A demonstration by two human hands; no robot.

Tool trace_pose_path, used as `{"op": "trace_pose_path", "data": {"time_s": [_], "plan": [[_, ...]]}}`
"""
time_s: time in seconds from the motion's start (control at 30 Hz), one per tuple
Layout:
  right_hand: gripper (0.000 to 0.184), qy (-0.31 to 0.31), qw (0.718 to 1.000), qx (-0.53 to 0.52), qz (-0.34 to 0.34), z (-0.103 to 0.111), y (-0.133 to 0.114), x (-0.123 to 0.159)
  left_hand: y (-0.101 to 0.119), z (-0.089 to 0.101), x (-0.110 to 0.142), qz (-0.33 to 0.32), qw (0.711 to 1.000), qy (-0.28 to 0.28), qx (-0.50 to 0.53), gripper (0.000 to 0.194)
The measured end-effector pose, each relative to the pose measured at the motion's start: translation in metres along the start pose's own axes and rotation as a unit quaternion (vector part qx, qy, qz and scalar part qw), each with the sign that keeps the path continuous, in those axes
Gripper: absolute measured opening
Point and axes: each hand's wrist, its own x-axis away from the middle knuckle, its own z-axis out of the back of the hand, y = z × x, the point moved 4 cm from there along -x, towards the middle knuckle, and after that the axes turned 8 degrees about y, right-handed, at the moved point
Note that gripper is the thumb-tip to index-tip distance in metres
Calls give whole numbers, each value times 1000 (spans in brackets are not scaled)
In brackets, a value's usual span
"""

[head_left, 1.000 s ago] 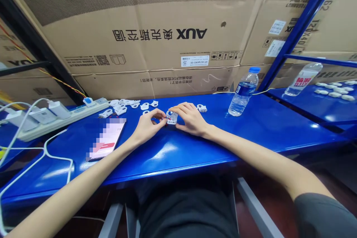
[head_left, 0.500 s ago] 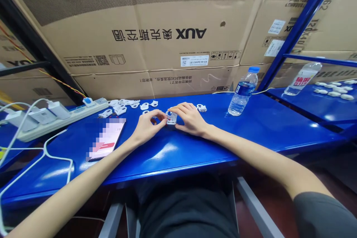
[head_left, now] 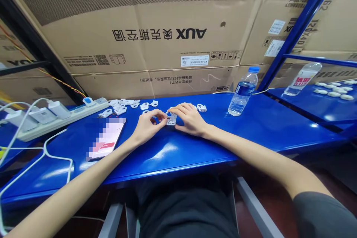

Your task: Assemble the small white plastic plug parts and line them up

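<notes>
White ring-topped plastic housing (head_left: pixel 171 121) is between both hands, over the near-middle of the blue tabletop (head_left: pixel 200 148). Can't tell if its base touches the surface.

Left hand (head_left: pixel 152 123): narrow thumb-and-forefinger pinch on the housing's left edge. Can't tell if a tiny piece sits between the tips too.

Right hand (head_left: pixel 190 119): holding the same housing, fingers arched over its top right, thumb low on the right side.

Key geometry: housing lies right of the left fingertips, left of the right palm. Ring opening faces up and away, slotted base toward the wearer and roughly left-right. Long axis unclear, fingers cover too much. Neither hand is nearer, both touch it.

Around: similar white housings (head_left: pixel 121 109) clustered beyond and left of the left hand, near the power strip (head_left: pixel 69 118); a lone white housing (head_left: pixel 202 108) just beyond the right hand; water bottle (head_left: pixel 240 98) farther right; phone (head_left: pixel 108 141) beside the left forearm.
</notes>
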Motion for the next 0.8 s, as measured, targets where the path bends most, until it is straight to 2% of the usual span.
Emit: {"op": "trace_pose_path", "data": {"time_s": [0.3, 0.5, 0.57, 0.63, 0.7, 0.8], "plan": [[49, -5, 1000, -5, 0, -1, 1, 1, -2, 1, -4, 56, 997, -21, 51, 32], [51, 0, 1000, -7, -8, -1, 2, 1, -8, -2, -5, 58, 997, -19, 43, 30], [49, -1, 1000, -3, -16, -1, 3, 0, -11, 0, -6, 48, 999, 8, -5, 28], [46, 0, 1000, 0, -27, 0, 5, 0, -15, 6, -6, 18, 994, 43, -102, 24], [41, 3, 999, 1, -37, 0, 8, -1, -18, 10, -6, -32, 973, 58, -222, 22], [30, 6, 999, 8, -53, -1, 15, -1, -25, 10, -3, -80, 931, 24, -355, 24]]}}
